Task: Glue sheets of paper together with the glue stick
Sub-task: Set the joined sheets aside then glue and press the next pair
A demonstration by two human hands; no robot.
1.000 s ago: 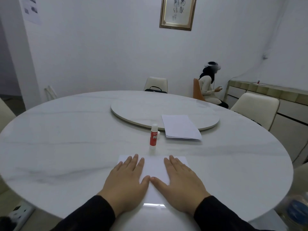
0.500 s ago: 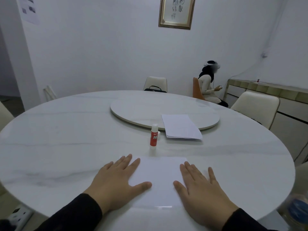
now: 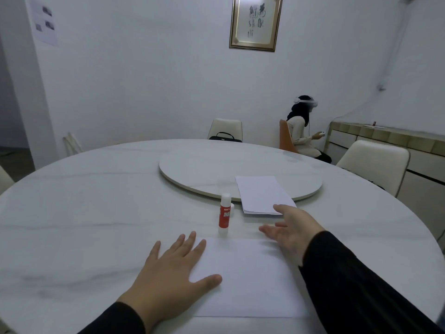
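A white paper sheet [image 3: 243, 278] lies flat on the round marble table [image 3: 96, 213] just in front of me. My left hand [image 3: 168, 276] rests flat on its left edge, fingers straight. My right hand [image 3: 291, 229] is lifted over the sheet's far right corner, fingers spread, its fingertips at the near corner of a paper stack [image 3: 261, 194]. A red glue stick [image 3: 225, 216] with a white top stands upright between sheet and stack, its small white cap [image 3: 232, 206] beside it.
A raised round turntable [image 3: 204, 169] sits in the table's middle, and the paper stack overlaps its near rim. Cream chairs [image 3: 375, 162] stand around the table. Another person [image 3: 302, 131] sits at the back right by a sideboard [image 3: 390, 138].
Both hands slid apart across the sheet from its centre. Then my right hand lifted off and moved forward and right toward the paper stack. The left hand stayed pressed on the sheet.
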